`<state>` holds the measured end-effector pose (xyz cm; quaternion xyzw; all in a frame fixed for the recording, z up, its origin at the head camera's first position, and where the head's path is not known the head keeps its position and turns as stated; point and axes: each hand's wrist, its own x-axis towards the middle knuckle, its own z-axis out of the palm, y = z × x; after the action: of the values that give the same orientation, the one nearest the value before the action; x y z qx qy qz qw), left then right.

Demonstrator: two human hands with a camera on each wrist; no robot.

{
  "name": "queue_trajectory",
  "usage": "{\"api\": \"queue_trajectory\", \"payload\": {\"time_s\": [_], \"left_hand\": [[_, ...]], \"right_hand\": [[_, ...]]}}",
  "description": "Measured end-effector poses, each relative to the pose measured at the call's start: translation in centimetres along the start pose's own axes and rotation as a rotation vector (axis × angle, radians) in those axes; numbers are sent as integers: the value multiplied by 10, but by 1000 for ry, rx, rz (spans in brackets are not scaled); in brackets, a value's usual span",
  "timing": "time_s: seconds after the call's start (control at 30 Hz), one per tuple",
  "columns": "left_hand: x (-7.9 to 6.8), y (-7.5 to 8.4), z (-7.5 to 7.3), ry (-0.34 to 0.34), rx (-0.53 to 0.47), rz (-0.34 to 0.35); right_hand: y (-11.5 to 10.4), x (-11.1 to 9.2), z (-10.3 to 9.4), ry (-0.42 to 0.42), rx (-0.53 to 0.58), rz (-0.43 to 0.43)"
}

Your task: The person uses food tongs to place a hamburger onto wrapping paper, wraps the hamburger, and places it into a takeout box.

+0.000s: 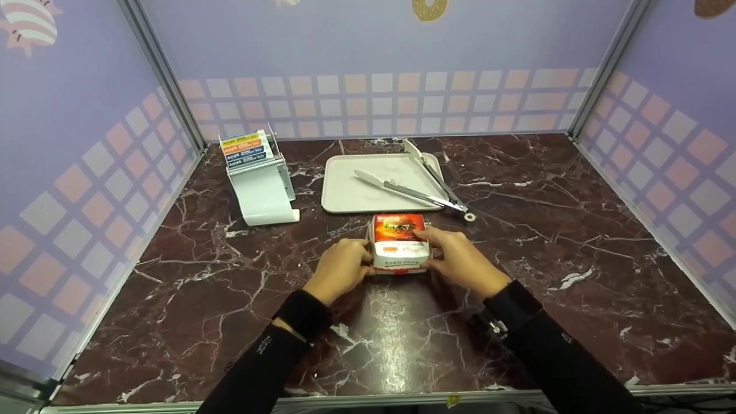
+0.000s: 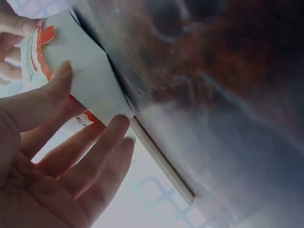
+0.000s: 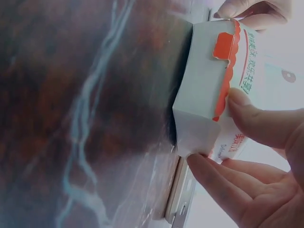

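Note:
A small paper burger box (image 1: 401, 259), lidded in red and white, stands on the dark marbled table between my two hands. My left hand (image 1: 343, 265) grips its left side, thumb toward the front and fingers along the side wall. On the right, my right hand (image 1: 458, 257) holds the opposite side, one finger reaching onto the red top and the thumb low near the front corner. In the right wrist view, a red tab (image 3: 223, 46) shows on the box's front, along a red scalloped edge. The inside of the box is hidden.
Behind the box lies a white tray (image 1: 345, 178). Spread metal tongs (image 1: 411, 191) rest across it, their joined end past its right front corner. At the back left, a stand (image 1: 286, 178) holds stacked colour-printed strips (image 1: 247, 150) and a hanging white sheet (image 1: 264, 201). Patterned walls enclose the table.

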<state>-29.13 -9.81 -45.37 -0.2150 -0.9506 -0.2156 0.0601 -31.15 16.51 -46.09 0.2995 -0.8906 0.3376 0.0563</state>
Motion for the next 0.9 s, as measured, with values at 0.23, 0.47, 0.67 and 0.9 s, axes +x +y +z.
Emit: {"api": "queue_trajectory", "payload": {"time_s": [0.23,0.47,0.67,0.9], "left_hand": [[-3,5,-5,122,98,58],[-1,1,-3,47,0,139],[6,0,-1,27,-87,113],[11,5,7,60,-62,41]], "right_hand": [[-3,-1,0,-14,6,1],[-5,0,2,0,-28,-1],[-7,0,4,49,-95,-11],[-11,0,11,54,-149,-21]]}}
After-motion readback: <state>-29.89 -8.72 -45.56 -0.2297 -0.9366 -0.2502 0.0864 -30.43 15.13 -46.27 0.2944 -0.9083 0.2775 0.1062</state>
